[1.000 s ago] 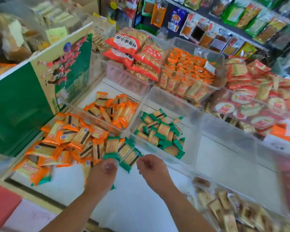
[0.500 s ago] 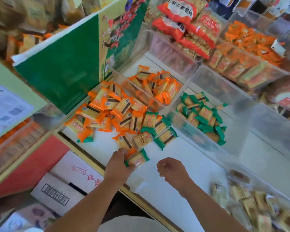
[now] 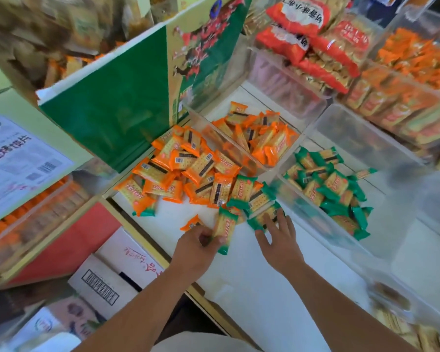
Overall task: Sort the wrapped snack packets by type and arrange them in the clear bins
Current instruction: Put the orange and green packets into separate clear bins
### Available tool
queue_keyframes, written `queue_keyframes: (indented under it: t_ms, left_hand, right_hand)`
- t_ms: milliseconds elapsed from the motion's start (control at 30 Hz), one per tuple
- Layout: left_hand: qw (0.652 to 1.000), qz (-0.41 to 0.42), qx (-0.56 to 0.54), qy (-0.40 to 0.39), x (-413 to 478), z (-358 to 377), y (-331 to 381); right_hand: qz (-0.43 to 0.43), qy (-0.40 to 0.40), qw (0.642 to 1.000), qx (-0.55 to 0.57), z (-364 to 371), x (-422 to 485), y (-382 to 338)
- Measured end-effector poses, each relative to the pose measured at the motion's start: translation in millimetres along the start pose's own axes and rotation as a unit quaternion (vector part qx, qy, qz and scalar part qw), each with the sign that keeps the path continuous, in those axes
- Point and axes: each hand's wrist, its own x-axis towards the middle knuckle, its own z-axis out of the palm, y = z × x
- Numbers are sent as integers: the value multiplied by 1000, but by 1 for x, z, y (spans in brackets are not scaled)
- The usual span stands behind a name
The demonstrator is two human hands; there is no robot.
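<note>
**A snack shop's display counter**

Clear bins (image 3: 361, 143) stand in rows on a white shelf (image 3: 252, 275), each heaped with one kind of wrapped snack. There are orange packets (image 3: 264, 138), green-ended packets (image 3: 333, 184) and, at the far side, big red bags (image 3: 305, 13). Near left, barcoded cartons (image 3: 104, 283) sit below the shelf, close to a printed notice (image 3: 18, 161).

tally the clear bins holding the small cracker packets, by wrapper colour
Bin of orange packets: 1
Bin of green packets: 1
Total: 2
</note>
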Motion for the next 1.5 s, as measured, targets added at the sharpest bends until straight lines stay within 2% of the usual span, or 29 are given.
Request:
queue_keyframes:
  t_ms: [100, 233, 333, 400, 467, 567, 733, 833, 900, 1033, 1267, 1333, 1433, 1500]
  left_hand:
    - [998, 23, 52, -17, 9, 2, 8]
    - [980, 98, 172, -5, 26, 13, 8]
    - [953, 164, 254, 22, 35, 25, 7]
    - [949, 180, 259, 3, 36, 32, 8]
    - [946, 193, 259, -1, 34, 37, 5]
    - [946, 188, 266, -10, 24, 40, -1]
    - [950, 184, 250, -30, 9, 38, -4]
    - [956, 195, 219, -7, 6, 31, 5]
    - [952, 230, 200, 25, 14, 31, 18]
    - [911, 315, 262, 40, 53, 44, 58]
    - [820, 350, 446, -75, 87, 78, 81]
    - [819, 357, 442, -74, 81, 72, 82]
    - [841, 411, 353, -9, 57, 53, 68]
    - [875, 366, 316, -5, 36, 43, 46]
  right_hand:
    - [-24, 3, 1000, -20, 6, -6, 15]
    - [-50, 62, 996, 43, 8, -23, 30]
    - [53, 103, 986, 121, 0, -25, 32]
    - [160, 85, 961, 206, -3, -17, 27]
    - [215, 57, 948, 229, -3, -4, 19]
    - [243, 53, 940, 233, 3, 10, 16]
    - [240, 45, 941, 233, 5, 10, 26]
    - [251, 44, 916, 310, -1, 1, 31]
    - [256, 55, 892, 369, -8, -7, 35]
    - [270, 90, 851, 442, -19, -20, 42]
    - [264, 113, 828, 482, -38, -30, 42]
    - [264, 110, 828, 482, -38, -30, 39]
    - [262, 105, 829, 483, -36, -28, 32]
    - [257, 109, 825, 491, -38, -26, 27]
